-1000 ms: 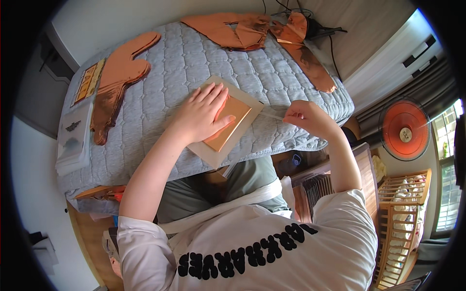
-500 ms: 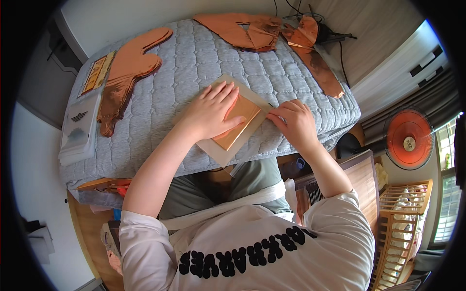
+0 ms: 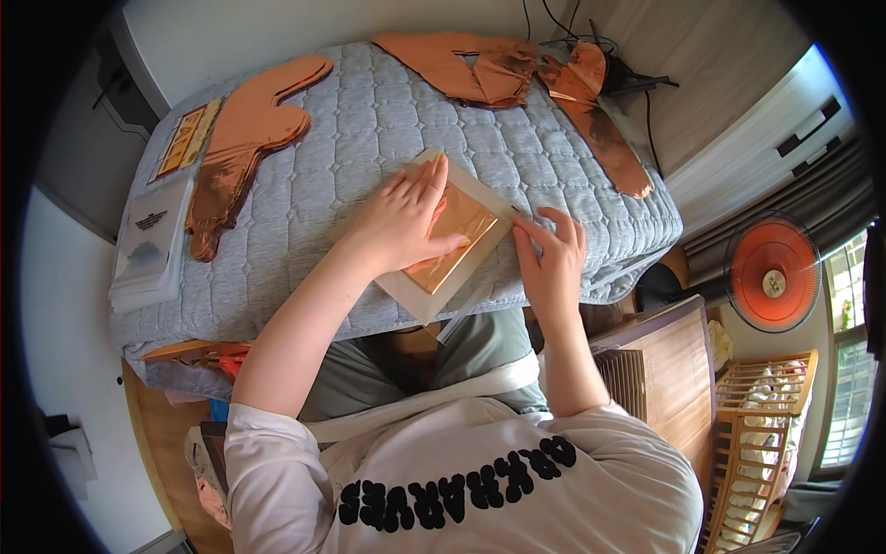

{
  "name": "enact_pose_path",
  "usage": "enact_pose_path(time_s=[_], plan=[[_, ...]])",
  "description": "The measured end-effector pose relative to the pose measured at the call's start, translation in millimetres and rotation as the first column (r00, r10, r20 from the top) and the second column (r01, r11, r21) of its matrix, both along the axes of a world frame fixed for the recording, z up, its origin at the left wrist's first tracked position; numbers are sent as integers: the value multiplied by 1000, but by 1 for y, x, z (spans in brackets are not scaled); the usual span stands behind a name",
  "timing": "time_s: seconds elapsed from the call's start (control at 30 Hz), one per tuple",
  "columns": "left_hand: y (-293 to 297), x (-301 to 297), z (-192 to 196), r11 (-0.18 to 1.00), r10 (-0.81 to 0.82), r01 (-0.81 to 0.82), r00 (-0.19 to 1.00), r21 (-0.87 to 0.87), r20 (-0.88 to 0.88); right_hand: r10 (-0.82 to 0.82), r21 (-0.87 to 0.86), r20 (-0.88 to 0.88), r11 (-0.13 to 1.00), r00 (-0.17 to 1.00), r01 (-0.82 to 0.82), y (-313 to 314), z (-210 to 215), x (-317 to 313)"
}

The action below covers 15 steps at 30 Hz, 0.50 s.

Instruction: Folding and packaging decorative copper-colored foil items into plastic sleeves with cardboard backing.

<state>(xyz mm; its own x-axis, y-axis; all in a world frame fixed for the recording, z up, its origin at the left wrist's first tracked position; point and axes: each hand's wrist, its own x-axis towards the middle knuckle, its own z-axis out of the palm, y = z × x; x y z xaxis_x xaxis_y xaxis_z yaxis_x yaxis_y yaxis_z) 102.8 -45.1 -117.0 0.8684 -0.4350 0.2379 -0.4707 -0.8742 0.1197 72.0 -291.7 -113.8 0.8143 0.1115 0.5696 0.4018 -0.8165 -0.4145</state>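
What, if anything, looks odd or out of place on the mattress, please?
Near the far edge of the mattress, the middle copper-coloured foil piece looks crumpled toward its right end, unlike the smoother foil stack at left.

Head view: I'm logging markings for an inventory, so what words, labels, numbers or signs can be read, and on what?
White shirt: large black lettering across it; I won't copy it out.
Clear-wrapped stack: small dark print, too small to read.
Yellow-and-red card: markings too small to read.
Orange-red fan: hub mark too small to read.
Copper-coloured sheet: no readable text shows.
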Motion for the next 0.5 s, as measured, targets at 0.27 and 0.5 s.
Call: enact_pose_path(time_s=[0.27,0.5], plan=[[-3,-1,9,999,3,-5,997,-40,-71,-27,-137,-26,990,999,23,-1,-7,-24],[-4,-3,11,999,24,-21,998,43,-63,-45,-262,93,963,995,68,4,-7,-23]])
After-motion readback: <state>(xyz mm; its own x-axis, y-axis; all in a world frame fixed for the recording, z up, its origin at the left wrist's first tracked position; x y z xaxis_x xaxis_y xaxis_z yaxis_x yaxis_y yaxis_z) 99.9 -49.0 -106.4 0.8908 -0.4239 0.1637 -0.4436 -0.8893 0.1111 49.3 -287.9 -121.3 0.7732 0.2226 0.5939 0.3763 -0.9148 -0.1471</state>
